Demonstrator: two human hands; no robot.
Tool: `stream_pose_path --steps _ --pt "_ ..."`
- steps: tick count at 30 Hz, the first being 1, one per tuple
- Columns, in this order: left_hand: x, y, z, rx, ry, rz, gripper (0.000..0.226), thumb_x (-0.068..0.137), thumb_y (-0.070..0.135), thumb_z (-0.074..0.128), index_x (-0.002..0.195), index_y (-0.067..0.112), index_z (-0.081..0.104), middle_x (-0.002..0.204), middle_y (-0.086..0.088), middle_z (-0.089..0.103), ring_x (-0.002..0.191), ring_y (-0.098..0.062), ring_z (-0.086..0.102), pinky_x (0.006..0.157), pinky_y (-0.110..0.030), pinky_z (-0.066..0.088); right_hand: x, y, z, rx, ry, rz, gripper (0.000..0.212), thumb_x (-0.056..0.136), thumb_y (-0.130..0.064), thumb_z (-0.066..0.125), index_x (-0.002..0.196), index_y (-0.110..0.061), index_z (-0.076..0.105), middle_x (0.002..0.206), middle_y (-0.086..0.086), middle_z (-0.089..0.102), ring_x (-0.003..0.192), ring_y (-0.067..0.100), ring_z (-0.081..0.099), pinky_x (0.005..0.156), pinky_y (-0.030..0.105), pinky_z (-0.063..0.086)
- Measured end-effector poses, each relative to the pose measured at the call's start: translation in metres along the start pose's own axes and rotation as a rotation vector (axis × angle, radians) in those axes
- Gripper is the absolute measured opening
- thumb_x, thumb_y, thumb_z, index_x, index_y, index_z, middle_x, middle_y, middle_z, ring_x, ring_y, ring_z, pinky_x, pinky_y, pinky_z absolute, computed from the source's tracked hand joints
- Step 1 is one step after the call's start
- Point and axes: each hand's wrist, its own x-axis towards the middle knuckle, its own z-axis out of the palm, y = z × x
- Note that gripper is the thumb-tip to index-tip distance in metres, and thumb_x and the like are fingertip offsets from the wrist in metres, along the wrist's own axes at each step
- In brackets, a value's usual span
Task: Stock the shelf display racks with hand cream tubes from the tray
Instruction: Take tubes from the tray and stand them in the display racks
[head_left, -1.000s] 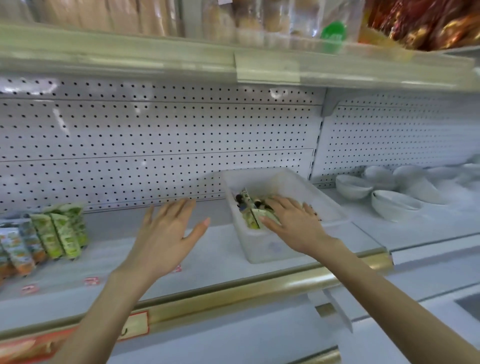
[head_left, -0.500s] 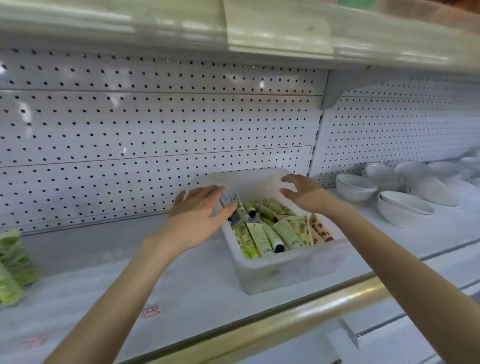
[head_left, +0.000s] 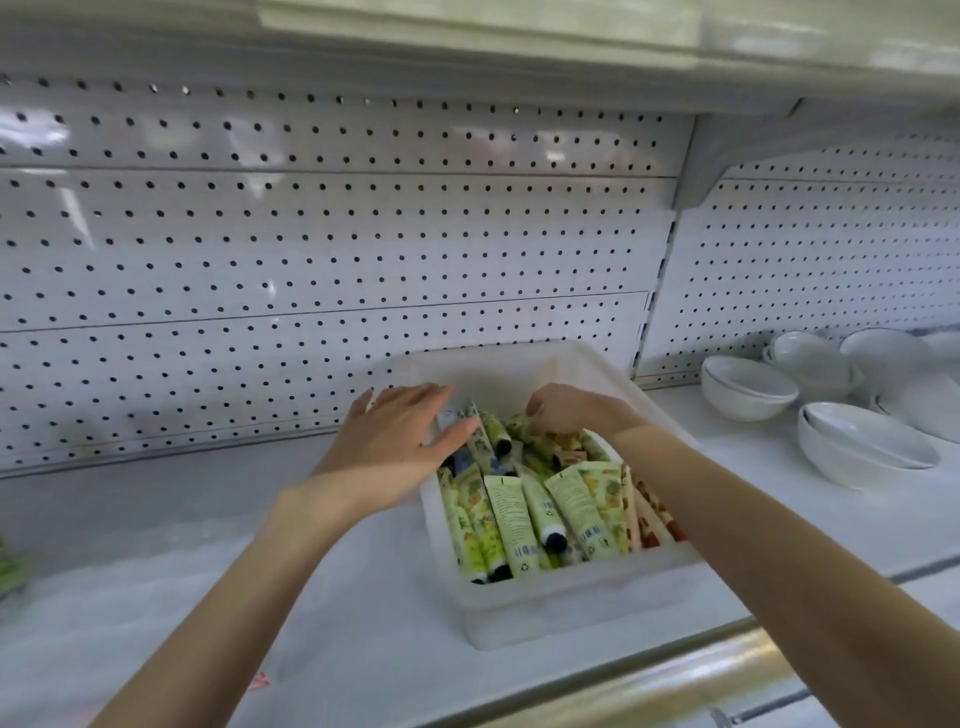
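Tray (head_left: 571, 608) centre frame: we are spreading left hand (head_left: 400, 441) flat on rim, steadying; right hand (head_left: 566, 410) curling into hand cream tubes (head_left: 524, 514), pinch unclear.

1. The right hand (head_left: 569, 410) curls down into the tubes (head_left: 524, 514); its fingertips are buried, so a grip cannot be told.
2. The left hand (head_left: 400, 441) covers the tray's (head_left: 571, 603) left rim and the tubes beneath.
3. Tube print is too small to read.
4. Green packets (head_left: 9, 569) are cut off at the left edge.
5. The bowls (head_left: 857, 441) run past the right edge.
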Motion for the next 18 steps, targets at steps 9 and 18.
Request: stream_pose_path --steps 9,18 --pt "0.006 0.01 0.002 -0.109 0.061 -0.069 0.062 0.093 0.056 0.024 0.147 0.026 0.023 0.153 0.007 0.025 0.14 -0.014 0.022 0.115 -0.034 0.013 0.011 0.006 0.014 -0.082 -0.005 0.007 0.03 0.089 -0.007 0.05 0.062 -0.012 0.038 0.068 0.001 0.042 0.059 0.016 0.044 0.046 0.022 0.031" --pt "0.025 0.006 0.004 -0.332 0.225 -0.089 0.05 0.095 0.044 0.041 0.138 0.021 0.041 0.144 0.003 0.042 0.131 -0.016 0.038 0.11 -0.039 0.029 0.007 0.021 -0.016 0.229 0.113 0.058 0.033 0.085 -0.002 0.061 0.116 0.001 0.053 0.095 0.012 0.058 0.067 0.019 0.061 0.067 0.03 0.057"
